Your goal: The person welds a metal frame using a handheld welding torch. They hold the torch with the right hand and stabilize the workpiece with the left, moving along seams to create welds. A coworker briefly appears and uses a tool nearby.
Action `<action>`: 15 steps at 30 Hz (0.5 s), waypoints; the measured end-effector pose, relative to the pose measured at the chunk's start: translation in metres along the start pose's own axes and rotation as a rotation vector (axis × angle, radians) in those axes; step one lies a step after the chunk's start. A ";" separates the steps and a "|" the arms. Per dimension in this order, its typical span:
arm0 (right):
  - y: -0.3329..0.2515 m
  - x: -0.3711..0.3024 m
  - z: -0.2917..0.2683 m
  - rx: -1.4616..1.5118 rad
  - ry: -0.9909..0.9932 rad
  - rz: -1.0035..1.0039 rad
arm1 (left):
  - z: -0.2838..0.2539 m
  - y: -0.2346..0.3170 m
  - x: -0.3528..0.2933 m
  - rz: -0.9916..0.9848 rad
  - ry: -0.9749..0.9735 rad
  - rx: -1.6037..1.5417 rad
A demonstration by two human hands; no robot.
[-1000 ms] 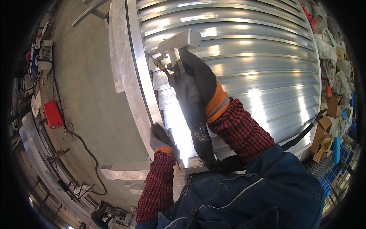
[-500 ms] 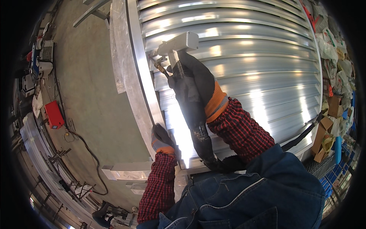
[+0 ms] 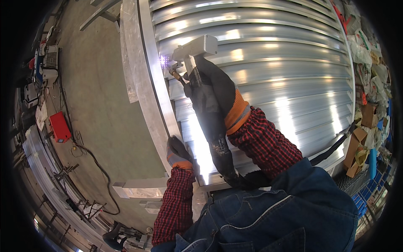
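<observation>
Along the left edge of the slatted metal panel [image 3: 268, 84], a welding torch [image 3: 194, 49] is held in the right hand [image 3: 208, 90], whose gloved grip is clenched around the torch's handle just below the pale boxy head. The tip is set against the curved aluminium frame [image 3: 147, 84] near the panel's upper left corner, where a small violet arc [image 3: 163, 61] is lit. A dark hose [image 3: 218, 143] is carried down from the handle toward the person's lap. The left hand [image 3: 176, 151], also gloved, is pressed on the frame's lower left edge, fingers curled over it; whether the edge is truly gripped or only leaned on cannot quite be told from this angle.

The torch is judged to be light and rigid, though dragged somewhat by its stiff hose; it is best taken by the handle, well back from the hot tip. The panel itself is judged heavy, stiff and slick, with thin slats that may dent, so the frame is the sounder place for holding. On the concrete floor [image 3: 100, 101] to the left, a red box [image 3: 59, 127] and a black cable [image 3: 98, 168] are seen.
</observation>
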State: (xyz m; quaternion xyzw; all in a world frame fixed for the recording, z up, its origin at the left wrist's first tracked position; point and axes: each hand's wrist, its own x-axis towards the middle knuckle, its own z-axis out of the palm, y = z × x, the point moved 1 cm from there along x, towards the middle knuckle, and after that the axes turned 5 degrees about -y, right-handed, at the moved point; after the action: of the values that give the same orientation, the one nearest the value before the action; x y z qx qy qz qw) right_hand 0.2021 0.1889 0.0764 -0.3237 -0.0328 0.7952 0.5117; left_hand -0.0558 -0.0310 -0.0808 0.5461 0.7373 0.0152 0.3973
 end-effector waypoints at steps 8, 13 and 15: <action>-0.006 -0.004 -0.007 0.065 -0.068 0.045 | 0.002 0.006 0.002 -0.044 0.052 -0.185; -0.003 -0.003 -0.010 0.027 -0.090 0.047 | -0.004 0.010 0.000 -0.069 0.019 0.020; -0.004 -0.004 -0.010 0.029 -0.093 0.054 | -0.006 0.012 -0.001 -0.075 0.028 0.033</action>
State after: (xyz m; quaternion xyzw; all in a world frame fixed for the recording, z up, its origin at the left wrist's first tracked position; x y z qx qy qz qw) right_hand 0.2118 0.1849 0.0723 -0.2799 -0.0360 0.8233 0.4925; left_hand -0.0494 -0.0248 -0.0708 0.5241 0.7631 -0.0041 0.3782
